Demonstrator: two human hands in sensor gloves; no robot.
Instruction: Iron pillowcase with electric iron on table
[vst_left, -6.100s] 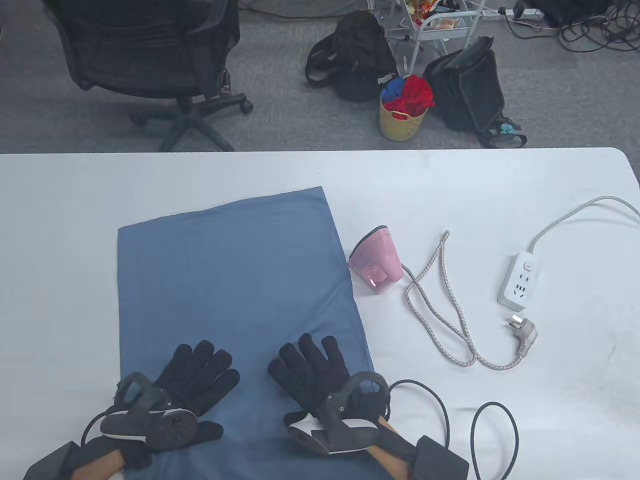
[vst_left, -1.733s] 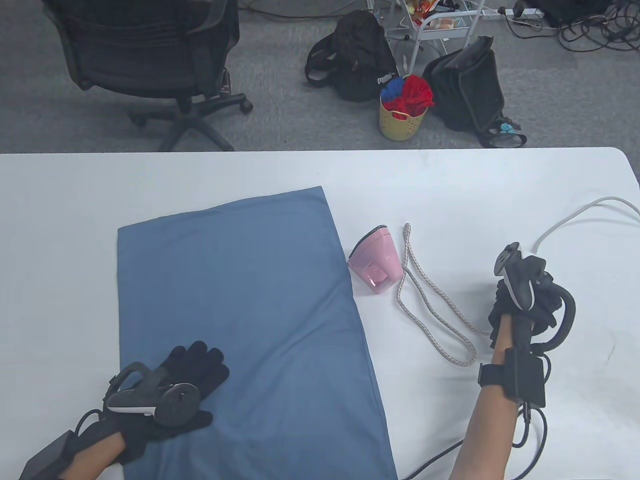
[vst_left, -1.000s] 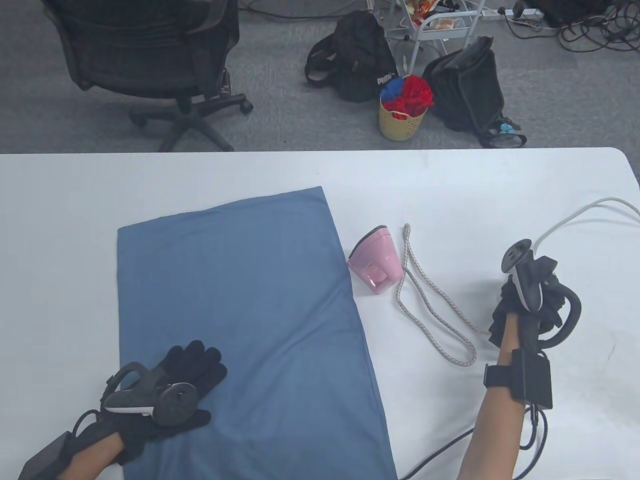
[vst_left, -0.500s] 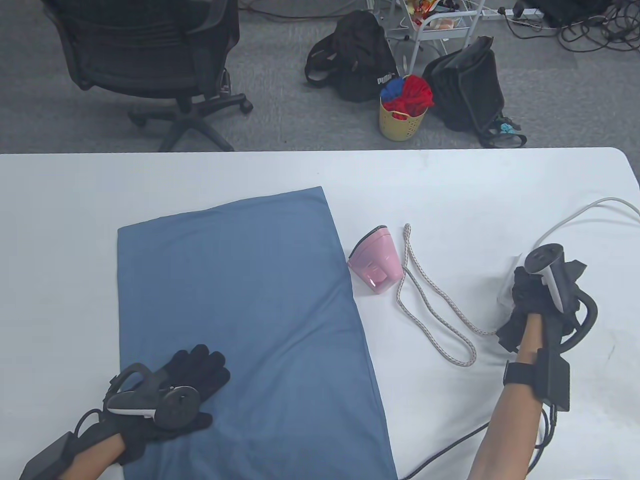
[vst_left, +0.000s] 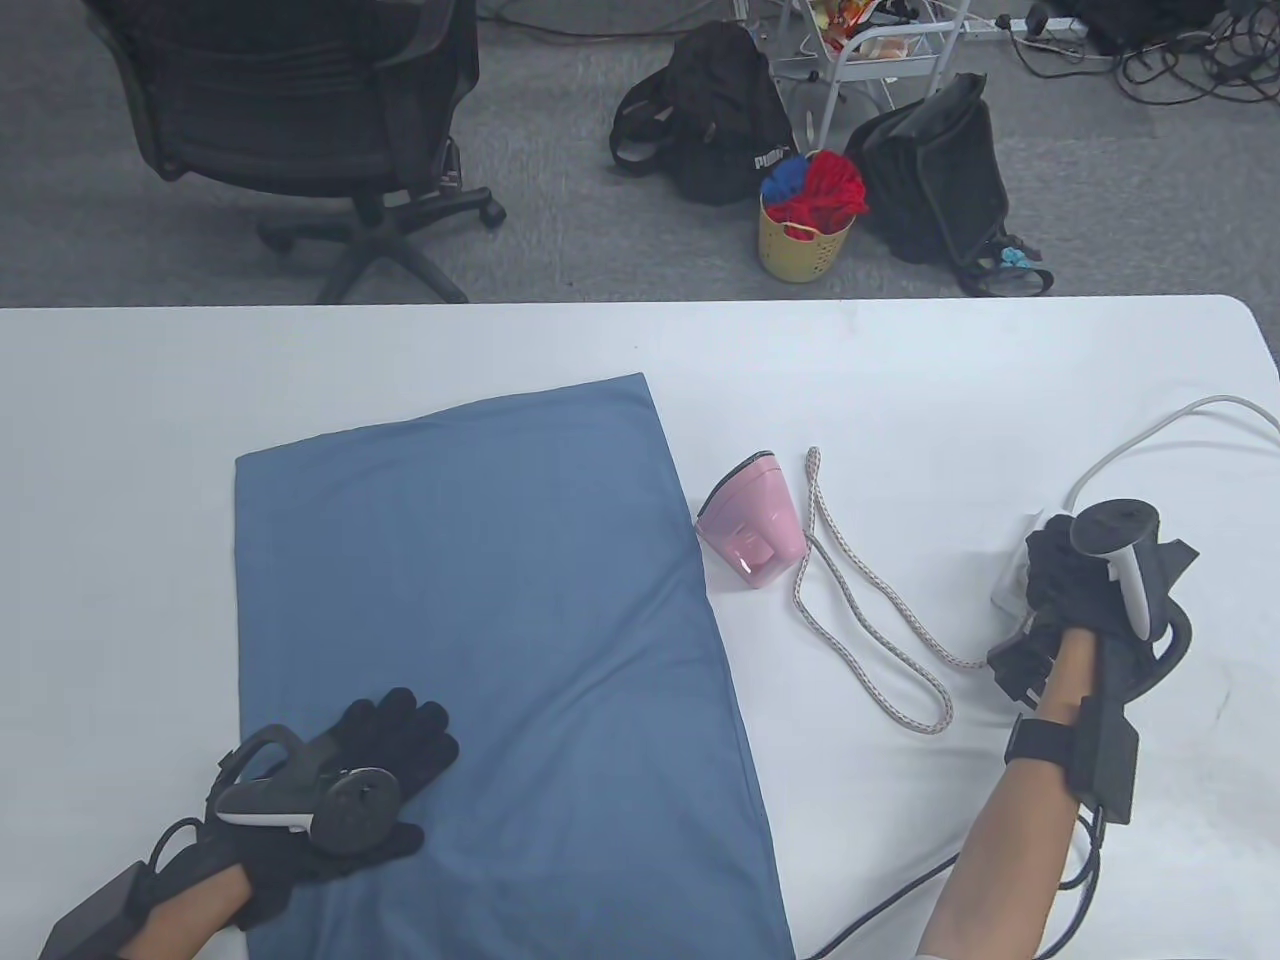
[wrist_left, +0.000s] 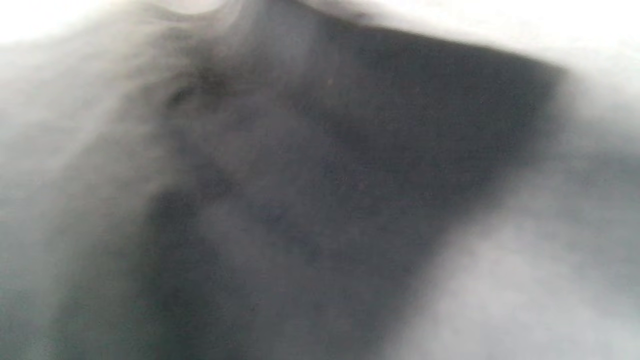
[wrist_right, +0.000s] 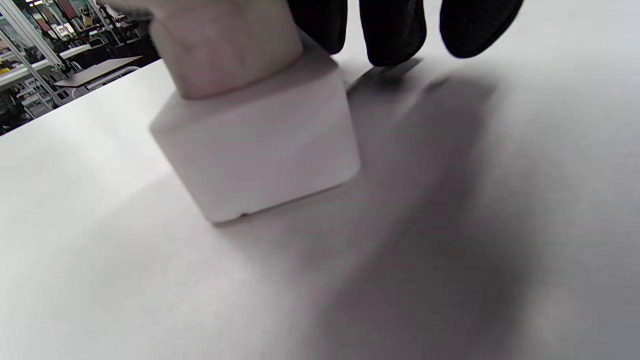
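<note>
Two hands engaged | left hand (vst_left: 345, 775) laid flat, fingers spread, on blue pillowcase (vst_left: 480, 600) | right hand (vst_left: 1085, 600) closed over white power strip (wrist_right: 260, 145), hold on plug not discernible | strip should be steadied while the plug is pressed straight down, braided cord (vst_left: 870, 640) kept slack toward pink iron (vst_left: 752, 520)

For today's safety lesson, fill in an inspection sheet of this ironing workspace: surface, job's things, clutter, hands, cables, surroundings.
Surface: white table.
Job's things: blue pillowcase lies flat; pink iron stands beside it, untouched.
Clutter: nothing seen.
Hands: left hand rests on the pillowcase; right hand at the power strip, plug hidden.
Cables: braided iron cord loops toward the right hand; grey strip lead runs off the table.
Surroundings: office chair, bags, yellow basket on the floor.
</note>
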